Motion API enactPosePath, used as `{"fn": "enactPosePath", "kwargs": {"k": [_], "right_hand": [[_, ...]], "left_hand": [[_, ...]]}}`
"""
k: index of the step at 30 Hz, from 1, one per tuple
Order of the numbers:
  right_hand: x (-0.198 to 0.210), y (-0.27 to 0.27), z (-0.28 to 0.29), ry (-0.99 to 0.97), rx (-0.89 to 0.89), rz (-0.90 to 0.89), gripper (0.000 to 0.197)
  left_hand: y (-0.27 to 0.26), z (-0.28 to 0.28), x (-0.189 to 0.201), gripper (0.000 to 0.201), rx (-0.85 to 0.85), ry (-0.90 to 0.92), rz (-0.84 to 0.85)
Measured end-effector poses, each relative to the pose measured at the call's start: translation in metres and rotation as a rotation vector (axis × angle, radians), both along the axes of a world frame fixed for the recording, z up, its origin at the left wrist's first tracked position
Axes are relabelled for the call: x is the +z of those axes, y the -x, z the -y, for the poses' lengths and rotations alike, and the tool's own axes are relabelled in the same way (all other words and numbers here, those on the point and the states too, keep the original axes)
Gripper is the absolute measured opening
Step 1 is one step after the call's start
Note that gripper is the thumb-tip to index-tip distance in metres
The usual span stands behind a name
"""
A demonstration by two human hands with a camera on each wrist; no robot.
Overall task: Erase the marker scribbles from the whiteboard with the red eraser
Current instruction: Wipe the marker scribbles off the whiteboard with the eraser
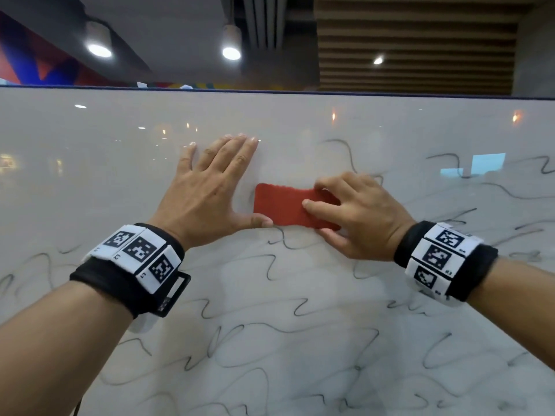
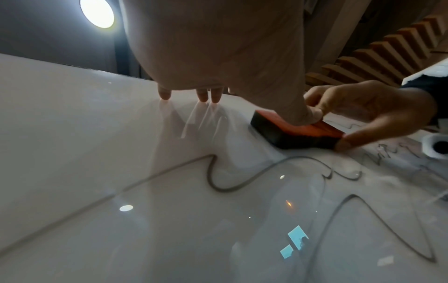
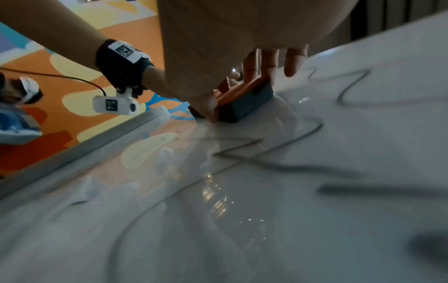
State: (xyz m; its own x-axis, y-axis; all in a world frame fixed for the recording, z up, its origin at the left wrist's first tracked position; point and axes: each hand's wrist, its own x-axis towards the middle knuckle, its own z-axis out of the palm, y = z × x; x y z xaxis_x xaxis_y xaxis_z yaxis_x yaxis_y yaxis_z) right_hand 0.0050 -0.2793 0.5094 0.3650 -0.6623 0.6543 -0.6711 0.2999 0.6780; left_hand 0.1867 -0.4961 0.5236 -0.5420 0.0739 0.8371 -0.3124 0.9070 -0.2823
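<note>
The red eraser (image 1: 285, 205) lies flat against the whiteboard (image 1: 90, 175), just above the top row of grey marker scribbles (image 1: 270, 265). My right hand (image 1: 345, 211) grips its right half, thumb under the lower edge and fingers curled over the top. My left hand (image 1: 216, 175) is spread flat on the board to the eraser's left, and its thumb touches the eraser's lower left corner. In the left wrist view the eraser (image 2: 286, 134) shows a dark felt side under an orange back. The right wrist view shows the eraser (image 3: 244, 103) pinched under my right hand (image 3: 230, 38).
Scribbles (image 1: 495, 181) cover the board's right side and whole lower half; the upper left is wiped white. The board's dark top edge (image 1: 270, 91) runs across under ceiling lamps. A grey frame rail (image 3: 97, 141) borders the board in the right wrist view.
</note>
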Motion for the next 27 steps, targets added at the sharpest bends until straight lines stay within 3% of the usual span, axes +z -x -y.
{"fn": "enactPosePath", "kwargs": {"k": [4, 6, 10, 12, 16, 18, 23, 27], "right_hand": [[0.041, 0.002, -0.009, 0.241, -0.034, 0.133, 0.047], [0.039, 0.001, -0.007, 0.312, -0.028, 0.18, 0.047], [-0.003, -0.001, -0.001, 0.133, -0.041, 0.075, 0.044], [-0.001, 0.001, -0.009, 0.048, -0.09, 0.035, 0.046], [0.041, 0.007, -0.025, 0.226, -0.092, 0.131, 0.045], [0.041, 0.01, -0.027, 0.299, -0.071, 0.185, 0.044], [-0.001, 0.021, -0.031, 0.103, -0.051, 0.048, 0.043], [0.022, 0.025, -0.041, 0.145, -0.072, 0.041, 0.043]], "left_hand": [[0.004, 0.001, 0.0, 0.115, 0.004, 0.011, -0.011], [0.006, 0.001, -0.001, 0.112, 0.006, 0.016, -0.022], [0.009, -0.002, -0.001, 0.108, -0.01, 0.016, -0.013], [0.012, -0.005, 0.0, 0.11, -0.005, 0.036, 0.001], [0.019, -0.016, 0.001, 0.114, -0.004, 0.028, -0.017], [0.023, -0.021, 0.0, 0.117, 0.013, 0.011, -0.038], [0.033, -0.026, -0.006, 0.12, 0.054, 0.0, -0.053], [0.036, -0.029, -0.007, 0.119, 0.082, -0.019, -0.049]]}}
